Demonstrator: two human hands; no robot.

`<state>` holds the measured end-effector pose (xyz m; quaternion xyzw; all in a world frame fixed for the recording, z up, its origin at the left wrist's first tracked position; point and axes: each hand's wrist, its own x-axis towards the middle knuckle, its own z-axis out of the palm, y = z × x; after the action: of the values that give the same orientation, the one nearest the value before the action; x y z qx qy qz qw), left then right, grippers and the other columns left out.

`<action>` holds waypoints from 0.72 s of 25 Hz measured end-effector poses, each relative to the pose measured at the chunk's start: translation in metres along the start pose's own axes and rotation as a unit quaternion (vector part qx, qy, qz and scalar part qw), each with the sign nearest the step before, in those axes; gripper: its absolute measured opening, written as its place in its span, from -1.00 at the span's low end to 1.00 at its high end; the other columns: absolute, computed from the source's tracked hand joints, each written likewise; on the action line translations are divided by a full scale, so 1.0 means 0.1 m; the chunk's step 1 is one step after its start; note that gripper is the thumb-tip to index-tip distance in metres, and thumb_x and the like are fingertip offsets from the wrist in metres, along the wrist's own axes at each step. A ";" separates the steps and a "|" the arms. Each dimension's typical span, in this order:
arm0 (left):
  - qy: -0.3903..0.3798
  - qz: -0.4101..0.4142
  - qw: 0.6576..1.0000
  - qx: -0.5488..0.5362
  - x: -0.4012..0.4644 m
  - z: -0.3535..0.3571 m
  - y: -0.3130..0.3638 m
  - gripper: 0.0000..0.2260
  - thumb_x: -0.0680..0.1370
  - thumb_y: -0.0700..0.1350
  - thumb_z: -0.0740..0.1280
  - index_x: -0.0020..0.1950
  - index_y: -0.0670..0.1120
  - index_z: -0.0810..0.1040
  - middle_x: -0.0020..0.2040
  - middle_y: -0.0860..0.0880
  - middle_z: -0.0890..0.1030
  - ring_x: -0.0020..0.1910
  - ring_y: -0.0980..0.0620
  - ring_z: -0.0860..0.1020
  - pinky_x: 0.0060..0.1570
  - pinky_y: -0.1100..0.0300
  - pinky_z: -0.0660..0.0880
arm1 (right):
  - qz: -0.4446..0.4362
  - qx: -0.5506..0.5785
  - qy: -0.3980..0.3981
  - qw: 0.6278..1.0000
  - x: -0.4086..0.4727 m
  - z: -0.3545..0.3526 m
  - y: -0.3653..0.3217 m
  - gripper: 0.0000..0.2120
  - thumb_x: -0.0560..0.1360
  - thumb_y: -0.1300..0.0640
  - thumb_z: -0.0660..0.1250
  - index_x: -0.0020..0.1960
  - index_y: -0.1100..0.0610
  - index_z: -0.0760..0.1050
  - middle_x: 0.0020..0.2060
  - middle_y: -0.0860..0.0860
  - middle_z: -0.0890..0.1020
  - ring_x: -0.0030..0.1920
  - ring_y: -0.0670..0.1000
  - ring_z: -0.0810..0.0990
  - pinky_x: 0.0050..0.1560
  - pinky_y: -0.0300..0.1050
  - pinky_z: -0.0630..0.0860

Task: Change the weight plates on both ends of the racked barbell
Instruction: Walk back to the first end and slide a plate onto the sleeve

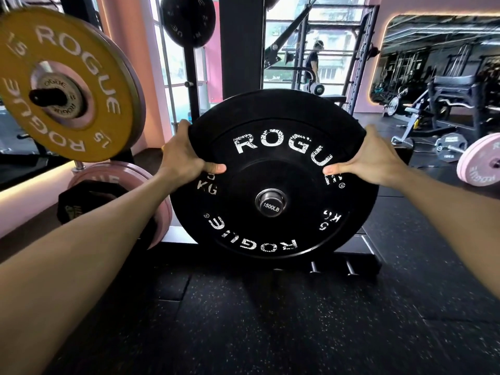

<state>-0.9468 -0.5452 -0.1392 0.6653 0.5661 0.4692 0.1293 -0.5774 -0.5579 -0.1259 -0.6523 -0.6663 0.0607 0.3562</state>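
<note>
1. At far left a yellow plate (58,85) marked ROGUE and 15 hangs on a storage peg, a small metal disc at its hub and a pink plate just behind it.
2. Below it, more pink plates (113,177) sit low on the rack, with a dark angular plate (89,201) leaning in front of them.
3. Above the middle, a black plate (188,18) hangs high on a dark upright, with windows behind.
4. The left hand (184,155) grips the upper left edge of the bumper plate (273,174); the thumb lies across the front face and the fingers wrap behind the rim. The forearm stretches out from lower left.
5. The bumper plate is black rubber with worn white ROGUE lettering at top and bottom and 5 KG marks at both sides. It stands upright, face on, threaded over the sleeve (270,204), whose silver end cap reads 1500LB and pokes through the hub. A second black rim shows just behind its top edge.
6. The right hand (370,158) holds the upper right edge in the same way, thumb on the face touching the lettering and fingers hidden behind.
7. The floor (243,320) is dark speckled rubber matting.
8. At right, a mirror (443,58) reflects gym machines, and a loaded barbell with a pink plate (480,161) lies on the floor, well apart.
</note>
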 end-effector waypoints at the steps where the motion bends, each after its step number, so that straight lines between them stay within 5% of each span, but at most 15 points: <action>1: 0.000 -0.001 1.000 0.001 0.05 0.03 -0.02 -0.20 0.12 -0.02 0.72 0.18 -0.06 0.32 0.11 -0.02 0.59 0.14 -0.10 0.54 0.23 -0.09 0.49 | 0.004 0.000 0.002 1.000 0.05 0.02 0.00 -0.02 0.01 -0.27 0.67 0.20 0.12 0.27 0.18 0.09 0.51 0.21 0.14 0.48 0.06 0.01 0.45; 5: 0.003 -0.007 1.000 0.007 0.34 0.16 -0.11 -0.21 0.10 0.01 0.72 0.15 -0.02 0.32 0.13 0.00 0.59 0.17 -0.10 0.54 0.27 -0.14 0.45 | 0.010 0.017 -0.003 1.000 0.32 0.12 0.05 -0.01 0.00 -0.26 0.67 0.23 0.11 0.28 0.17 0.04 0.52 0.18 0.08 0.48 0.05 -0.04 0.42; 12: 0.006 0.004 1.000 0.005 1.04 0.54 -0.29 -0.21 0.18 -0.04 0.70 0.25 -0.06 0.32 0.14 0.00 0.57 0.10 -0.03 0.49 0.03 0.11 0.39 | 0.003 0.048 0.006 0.999 1.04 0.40 0.26 -0.11 0.08 -0.17 0.68 0.20 0.10 0.28 0.09 -0.02 0.51 0.09 0.02 0.46 0.02 -0.07 0.39; 18: 0.010 -0.013 1.000 -0.004 1.72 0.90 -0.59 -0.19 0.12 -0.01 0.71 0.21 -0.01 0.31 0.16 -0.02 0.60 0.18 -0.10 0.54 0.23 -0.05 0.47 | -0.024 0.051 0.007 0.998 1.78 0.66 0.39 -0.15 0.10 -0.14 0.68 0.16 0.06 0.25 0.08 -0.07 0.48 0.13 -0.01 0.43 0.08 -0.07 0.36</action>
<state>-0.9284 -0.3431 -0.1454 0.6527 0.5743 0.4761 0.1324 -0.5630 -0.3649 -0.1252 -0.6173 -0.6753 0.0812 0.3954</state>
